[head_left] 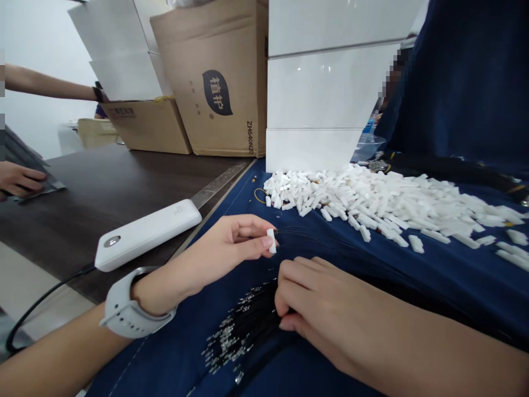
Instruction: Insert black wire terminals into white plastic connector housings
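Note:
Between the thumb and fingers of my left hand (243, 242) is a small white connector housing (271, 241), pinched upright. Thin dark wires (306, 231) run to the right from near it. My right hand (309, 309) is closed, with its fingers curled down over a bundle of black wires (260, 314); what the fingertips hold is hidden. The wire ends carry shiny metal terminals (226, 341), fanned out on the dark blue cloth (173, 364) left of that hand. Behind both hands lies a large heap of white connector housings (372, 198).
A white power strip-like device (149, 234) with a black cable lies on the dark table (82, 204) at left. Stacked white boxes (330, 88) and a brown carton (210, 82) stand behind. Another person's hand (20, 179) holds a grey package at far left.

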`<state>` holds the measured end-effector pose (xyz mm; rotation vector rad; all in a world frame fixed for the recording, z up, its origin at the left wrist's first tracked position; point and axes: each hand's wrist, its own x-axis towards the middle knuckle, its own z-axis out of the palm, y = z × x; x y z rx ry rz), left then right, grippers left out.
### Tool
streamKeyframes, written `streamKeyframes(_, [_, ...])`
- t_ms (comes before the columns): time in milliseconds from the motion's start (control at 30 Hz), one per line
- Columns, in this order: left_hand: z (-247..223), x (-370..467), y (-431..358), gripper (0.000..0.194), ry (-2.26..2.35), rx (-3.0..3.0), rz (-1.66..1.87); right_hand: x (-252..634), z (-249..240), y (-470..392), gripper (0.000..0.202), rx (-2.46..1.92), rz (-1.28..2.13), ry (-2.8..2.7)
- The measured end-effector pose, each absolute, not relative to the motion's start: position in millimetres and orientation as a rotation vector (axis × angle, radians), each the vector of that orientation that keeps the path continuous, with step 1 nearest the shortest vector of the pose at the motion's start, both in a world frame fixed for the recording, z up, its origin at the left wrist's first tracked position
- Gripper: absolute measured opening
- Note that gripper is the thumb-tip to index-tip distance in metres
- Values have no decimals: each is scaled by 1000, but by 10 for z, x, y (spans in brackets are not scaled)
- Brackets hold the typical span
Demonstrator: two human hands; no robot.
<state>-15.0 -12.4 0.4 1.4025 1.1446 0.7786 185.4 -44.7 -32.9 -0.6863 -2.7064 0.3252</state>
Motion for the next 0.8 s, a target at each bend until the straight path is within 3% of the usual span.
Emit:
streamKeyframes(100, [4,-162,-127,13,1158,1373,778,1861,-272,-457,11,-703,316,-2732])
streamKeyframes(433, [36,-130,-128,9,1165,1335,786,1967,61,-345,18,-933,831,-2576])
streamKeyframes(600, [44,-137,-124,8,1158,1343,788,1956,-1,-323,20,-870,773,-2573])
streamKeyframes(800, [54,-136,-133,7,1149,1352,807,1916,6,-278,26,-855,463,-2399])
